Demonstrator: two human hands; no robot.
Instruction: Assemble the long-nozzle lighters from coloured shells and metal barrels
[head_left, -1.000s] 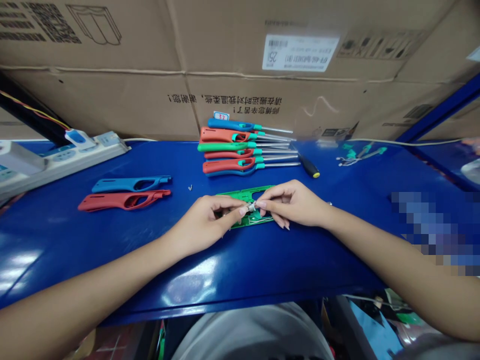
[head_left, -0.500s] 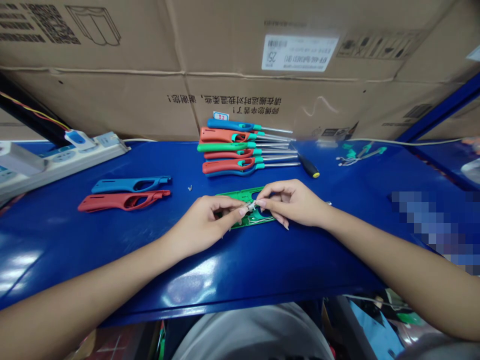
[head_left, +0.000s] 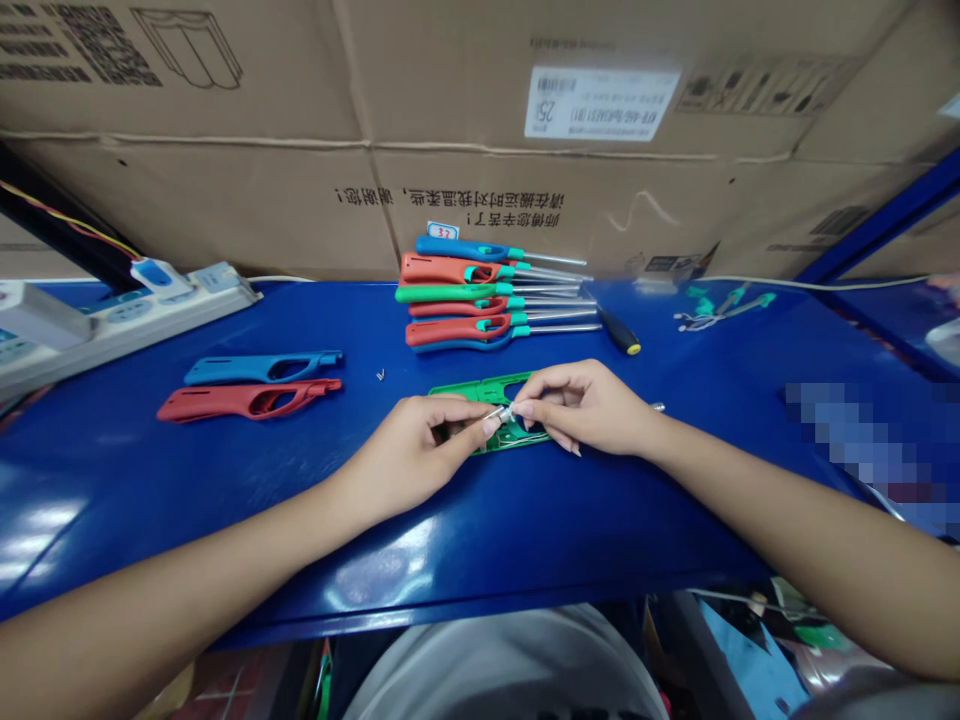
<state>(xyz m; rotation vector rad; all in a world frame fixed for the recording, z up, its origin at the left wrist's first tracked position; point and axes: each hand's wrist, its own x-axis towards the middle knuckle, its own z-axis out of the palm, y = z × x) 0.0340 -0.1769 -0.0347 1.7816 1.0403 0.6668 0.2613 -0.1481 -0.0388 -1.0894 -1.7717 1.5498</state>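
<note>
Both hands meet over two green lighter shell halves (head_left: 469, 388) on the blue table, which they partly cover. Thumb and fingers of my left hand (head_left: 442, 432) pinch a small metallic part (head_left: 498, 414), possibly a gas valve; its exact kind is too small to tell. My right hand (head_left: 574, 405) pinches the other end of the same part at a whitish tip. Thin wires (head_left: 529, 439) lie in the nearer shell half below my right fingers. A metal tube end (head_left: 658, 407) shows just past my right wrist.
Several finished-looking gas lighters (head_left: 457, 330) lie stacked at the back beside a black screwdriver (head_left: 621, 330). Blue (head_left: 247, 369) and red (head_left: 217, 402) shells lie left, with small screws (head_left: 381, 375) nearby. A power strip (head_left: 127, 318) stands far left; wired green parts (head_left: 720, 310) lie right.
The hands stay nearly in place. The small part between my fingers has tilted slightly and shows more of its metal body.
</note>
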